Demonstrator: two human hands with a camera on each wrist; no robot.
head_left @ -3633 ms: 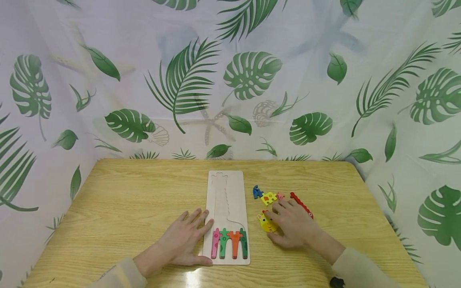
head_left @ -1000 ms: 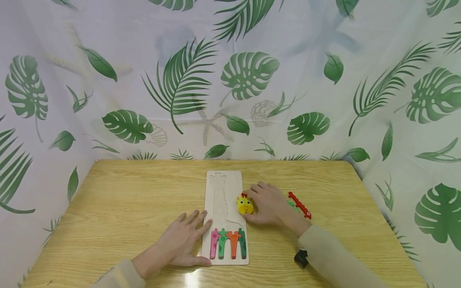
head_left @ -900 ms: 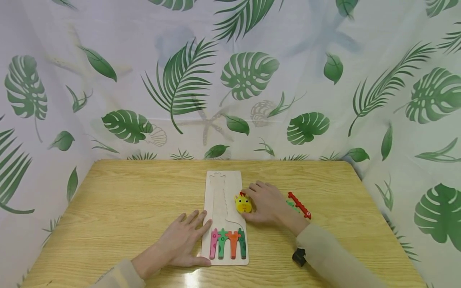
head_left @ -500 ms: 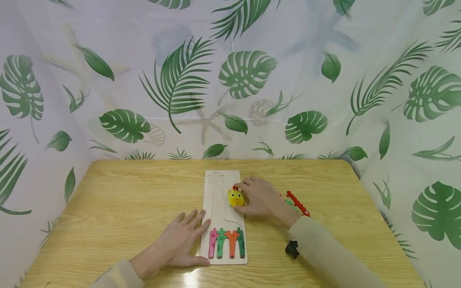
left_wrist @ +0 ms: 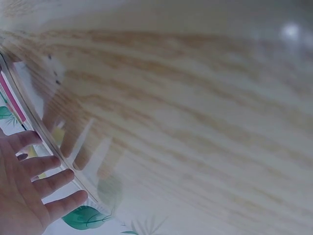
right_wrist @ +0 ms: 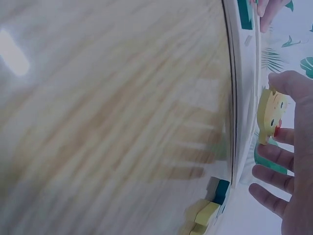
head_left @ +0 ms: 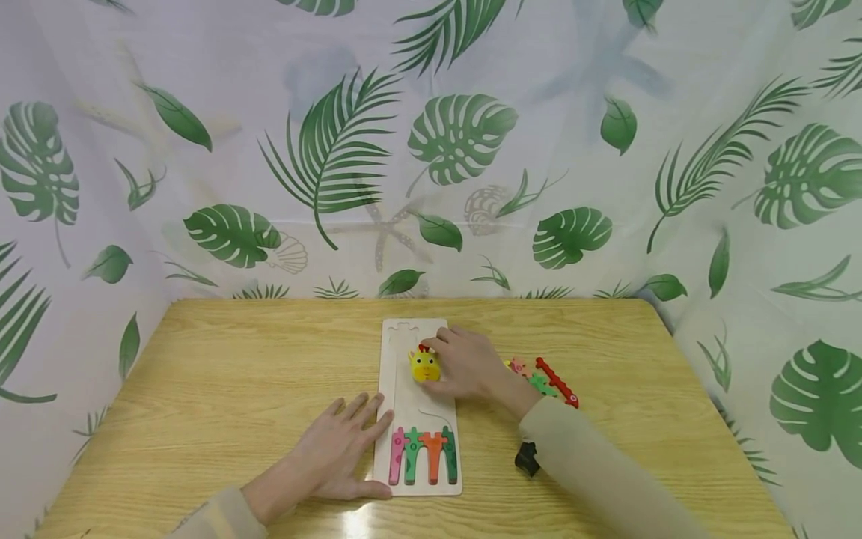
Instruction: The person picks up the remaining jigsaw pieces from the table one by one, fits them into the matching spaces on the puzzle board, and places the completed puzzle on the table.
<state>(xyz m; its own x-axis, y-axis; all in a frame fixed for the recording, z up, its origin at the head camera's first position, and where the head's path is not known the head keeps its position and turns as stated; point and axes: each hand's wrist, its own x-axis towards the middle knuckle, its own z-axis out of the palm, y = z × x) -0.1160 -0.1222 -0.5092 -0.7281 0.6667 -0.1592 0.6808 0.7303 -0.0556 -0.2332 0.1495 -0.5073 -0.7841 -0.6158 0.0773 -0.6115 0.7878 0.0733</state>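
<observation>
In the head view, a pale wooden puzzle board (head_left: 405, 404) lies lengthwise on the table, with four-legged cutout outlines. Pink (head_left: 396, 458), green (head_left: 411, 458), orange (head_left: 434, 458) and dark green (head_left: 451, 458) leg pieces sit in its near end. My right hand (head_left: 468, 367) pinches a yellow giraffe-head puzzle piece (head_left: 425, 367) over the board's upper half. In the right wrist view thumb and index finger grip the head piece (right_wrist: 272, 115) at its edges, clear of the board. My left hand (head_left: 340, 453) is spread, fingers straight, fingertips at the board's left edge.
Right of the board lie a long red piece (head_left: 557, 382), a green piece (head_left: 541, 384) and a pink piece (head_left: 518, 365). In the right wrist view, yellow (right_wrist: 208, 213) and blue (right_wrist: 221, 190) pieces lie beside the board. A leaf-patterned cloth (head_left: 465, 142) hangs behind the table.
My right hand has picked up the giraffe-head piece from the right side and carried it left, over the board. The left hand stays at the board's edge.
</observation>
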